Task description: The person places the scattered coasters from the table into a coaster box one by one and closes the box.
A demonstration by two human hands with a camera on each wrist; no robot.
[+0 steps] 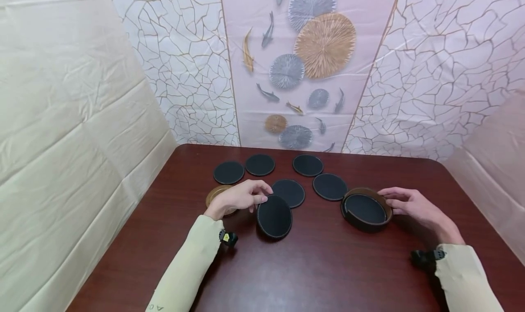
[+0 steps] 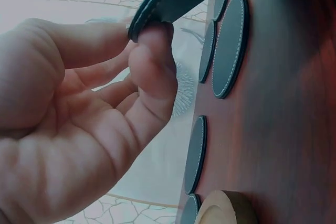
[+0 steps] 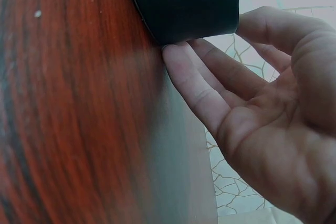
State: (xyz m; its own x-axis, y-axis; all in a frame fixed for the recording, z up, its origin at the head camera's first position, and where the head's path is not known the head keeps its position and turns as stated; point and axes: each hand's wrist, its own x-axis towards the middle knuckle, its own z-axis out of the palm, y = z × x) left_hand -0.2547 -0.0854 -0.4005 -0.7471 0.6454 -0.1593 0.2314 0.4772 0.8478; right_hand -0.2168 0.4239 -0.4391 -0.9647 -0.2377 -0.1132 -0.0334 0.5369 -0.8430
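In the head view my left hand pinches a round black coaster by its upper left edge. The coaster is tilted, and its pale stitched rim shows in the left wrist view, with thumb and fingertips at the edge. My right hand rests its fairly straight fingers and thumb against the right side of a round coaster holder with a brown inside. A black coaster lies in this holder. In the right wrist view the fingertips touch the holder's dark outer wall.
Several black coasters lie flat behind the hands, among them one behind the held coaster, one near the holder and one at far left. A round wooden piece sits partly behind the left hand on the reddish-brown table.
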